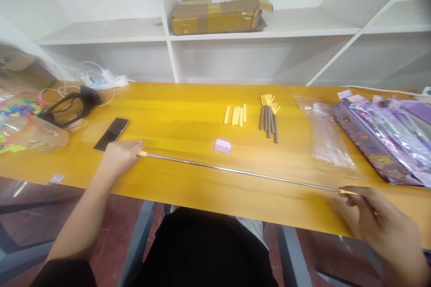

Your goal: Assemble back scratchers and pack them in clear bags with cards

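Observation:
A thin metal rod [235, 171], long and extended, stretches between my hands above the yellow table. My left hand [123, 156] is closed on its yellow left end. At the right, my right hand [379, 215] pinches the yellow tip at the other end. Several short yellow sticks [236, 115] lie in a row behind the rod. Beside them is a bunch of metal tubes with yellow claw-shaped heads [268, 119]. A small pink-purple case [222, 145] rests between the sticks and the rod.
A phone [111, 134], black goggles [72, 105] and an orange-tinted tub [37, 133] are at the left. Clear plastic bags [328, 134] and purple packages [380, 139] lie at the right. Behind, a taped carton [218, 12] sits on a white shelf [296, 22].

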`<action>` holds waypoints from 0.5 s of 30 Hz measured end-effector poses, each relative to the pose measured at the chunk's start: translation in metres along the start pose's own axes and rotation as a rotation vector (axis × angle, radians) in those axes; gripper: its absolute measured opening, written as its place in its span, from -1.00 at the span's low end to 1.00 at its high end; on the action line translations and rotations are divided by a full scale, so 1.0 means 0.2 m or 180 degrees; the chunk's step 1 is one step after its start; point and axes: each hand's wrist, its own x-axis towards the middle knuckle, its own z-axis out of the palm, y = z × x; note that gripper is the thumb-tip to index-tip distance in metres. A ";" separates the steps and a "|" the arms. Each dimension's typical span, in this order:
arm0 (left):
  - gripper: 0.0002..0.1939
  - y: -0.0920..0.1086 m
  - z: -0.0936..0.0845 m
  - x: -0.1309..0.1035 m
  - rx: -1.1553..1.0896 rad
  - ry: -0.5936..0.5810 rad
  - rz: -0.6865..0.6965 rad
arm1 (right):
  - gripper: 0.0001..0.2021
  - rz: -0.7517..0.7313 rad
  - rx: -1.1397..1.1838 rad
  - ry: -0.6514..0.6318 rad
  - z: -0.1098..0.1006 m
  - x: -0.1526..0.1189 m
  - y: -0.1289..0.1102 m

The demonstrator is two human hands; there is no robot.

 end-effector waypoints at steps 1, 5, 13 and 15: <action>-0.55 0.00 0.02 -0.01 0.0109 -0.0043 0.0113 | -0.55 0.0027 0.0090 -0.0127 0.01 -0.02 0.01; -0.64 0.06 0.10 -0.02 0.0147 -0.0089 0.0407 | -0.53 0.0148 0.0130 -0.0090 0.06 -0.05 -0.02; -0.70 0.06 0.12 -0.05 -0.0093 -0.0109 0.0233 | -0.46 0.0241 0.0023 -0.0073 0.00 0.00 -0.11; -0.69 0.05 0.13 -0.05 -0.0145 -0.0153 0.0108 | -0.48 0.0344 0.0027 -0.0065 -0.01 0.00 -0.10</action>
